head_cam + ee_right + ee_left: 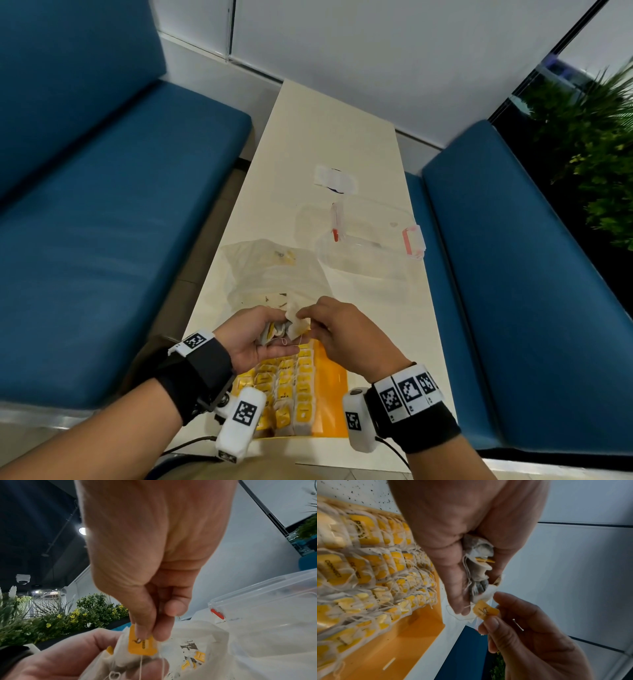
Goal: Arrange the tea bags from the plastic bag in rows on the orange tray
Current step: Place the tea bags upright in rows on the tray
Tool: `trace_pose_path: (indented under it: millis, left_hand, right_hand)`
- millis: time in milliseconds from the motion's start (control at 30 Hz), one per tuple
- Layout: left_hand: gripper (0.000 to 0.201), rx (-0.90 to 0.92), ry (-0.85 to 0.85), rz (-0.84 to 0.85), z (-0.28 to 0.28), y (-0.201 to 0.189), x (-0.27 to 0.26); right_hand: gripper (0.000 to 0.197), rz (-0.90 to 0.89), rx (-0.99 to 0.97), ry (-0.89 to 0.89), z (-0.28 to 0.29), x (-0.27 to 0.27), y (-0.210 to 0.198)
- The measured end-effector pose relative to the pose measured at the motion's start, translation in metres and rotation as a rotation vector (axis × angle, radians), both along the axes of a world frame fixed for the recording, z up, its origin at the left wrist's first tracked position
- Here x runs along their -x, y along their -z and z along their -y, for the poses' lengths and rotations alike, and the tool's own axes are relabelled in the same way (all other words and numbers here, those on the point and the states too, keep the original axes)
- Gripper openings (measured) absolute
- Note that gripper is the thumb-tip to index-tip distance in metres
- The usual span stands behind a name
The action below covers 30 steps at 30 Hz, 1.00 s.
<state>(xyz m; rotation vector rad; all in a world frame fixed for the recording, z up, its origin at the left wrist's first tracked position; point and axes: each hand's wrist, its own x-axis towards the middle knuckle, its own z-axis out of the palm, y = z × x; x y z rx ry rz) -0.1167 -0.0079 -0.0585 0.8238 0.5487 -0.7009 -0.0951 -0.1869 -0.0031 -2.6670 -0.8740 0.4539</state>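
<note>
My left hand is palm up above the far end of the orange tray and grips a small bunch of tea bags. The same bunch shows pressed into the palm in the left wrist view. My right hand pinches one tea bag by its yellow tag between thumb and fingers, right against the bunch. Rows of tea bags with yellow tags fill the left part of the tray. The clear plastic bag lies just beyond my hands with a few tea bags inside.
A clear plastic container with a red clip stands on the white table beyond the bag, with a small white packet further back. Blue bench seats flank the table on both sides. Plants stand at the right.
</note>
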Motion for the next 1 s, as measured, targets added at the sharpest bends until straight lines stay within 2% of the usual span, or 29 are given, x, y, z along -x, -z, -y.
trace_pose_path:
  millis: [200, 467, 633, 767, 900, 1000]
  left_hand:
    - [0.033, -0.081, 0.017, -0.033, 0.0, 0.003, -0.001]
    - [0.029, -0.072, 0.09, -0.049, 0.0, -0.002, 0.001]
    - [0.028, -0.018, 0.117, -0.042, 0.0, -0.004, -0.001]
    - [0.031, 0.017, 0.105, -0.027, -0.003, 0.003, -0.003]
    - [0.031, 0.015, -0.018, -0.02, -0.006, 0.009, -0.003]
    - [0.032, -0.009, -0.036, 0.082, -0.012, 0.009, -0.001]
  right_hand:
    - [0.041, -0.012, 0.045, -0.094, -0.001, 0.003, 0.004]
    - [0.044, -0.033, 0.051, -0.112, 0.0, 0.006, 0.006]
    - [0.02, -0.043, -0.08, 0.001, 0.005, 0.005, 0.007]
    - [0.01, -0.018, -0.222, 0.079, 0.012, 0.006, 0.007]
    - [0.012, -0.046, -0.352, 0.17, 0.019, 0.005, 0.001]
    - [0.016, -0.119, -0.369, 0.291, 0.023, 0.002, -0.004]
